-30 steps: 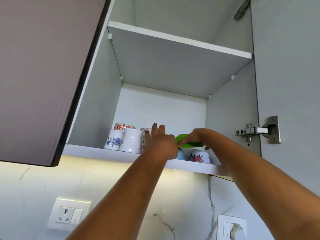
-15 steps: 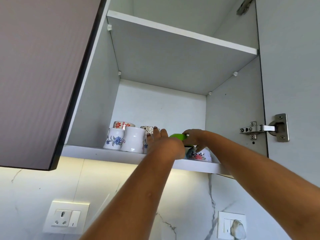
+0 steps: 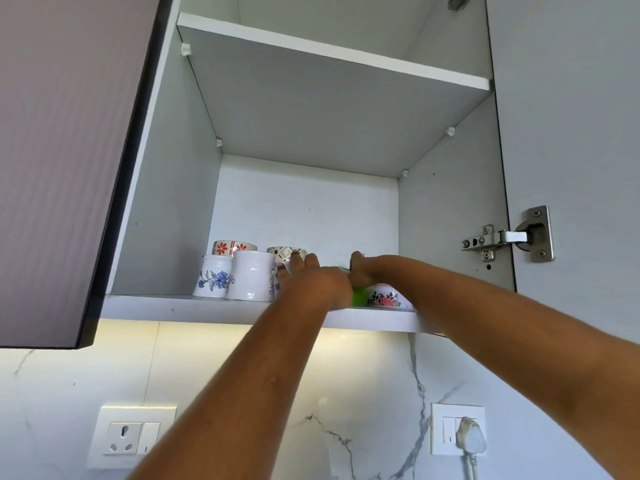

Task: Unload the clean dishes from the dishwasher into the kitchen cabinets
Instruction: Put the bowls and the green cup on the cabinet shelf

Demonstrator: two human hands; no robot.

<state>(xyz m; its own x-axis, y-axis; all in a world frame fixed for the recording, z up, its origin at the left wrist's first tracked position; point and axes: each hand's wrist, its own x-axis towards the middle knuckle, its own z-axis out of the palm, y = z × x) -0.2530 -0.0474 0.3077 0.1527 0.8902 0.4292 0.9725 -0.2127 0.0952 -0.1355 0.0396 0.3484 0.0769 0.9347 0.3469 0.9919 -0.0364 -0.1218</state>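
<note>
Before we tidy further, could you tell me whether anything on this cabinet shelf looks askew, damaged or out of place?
Nothing stands out. The mugs stand upright in a neat cluster on the lower shelf, and the floral bowl sits level. Both hands hide most of the green item, so I cannot judge it.

Head camera tilts upward, near the open cabinet (image 3: 166,202).

The shelf (image 3: 214,310) carries 2 white mugs (image 3: 251,280) at left — patterned cups behind — and a floral bowl (image 3: 386,297) at right.
</note>
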